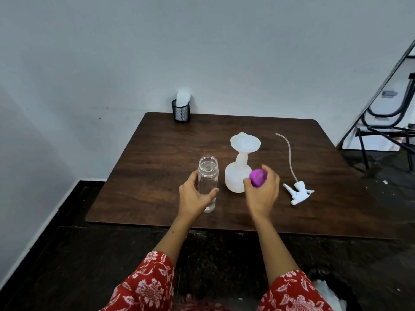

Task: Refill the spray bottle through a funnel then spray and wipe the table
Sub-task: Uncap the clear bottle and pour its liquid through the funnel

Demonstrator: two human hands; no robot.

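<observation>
both hands [261, 194] busy; spray bottle [237, 176] upright, funnel [245, 142] up.

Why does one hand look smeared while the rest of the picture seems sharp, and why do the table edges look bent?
Head view: the right hand holding the purple cap is motion-blurred; the left hand on the clear water bottle is sharper. The wide-angle lens bows the table edges. Lighting is soft and dim, without harsh glare.

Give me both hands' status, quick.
Left hand: grips the clear water bottle, which stands uncapped on the table.
Right hand: holds the purple cap beside the spray bottle.
</observation>
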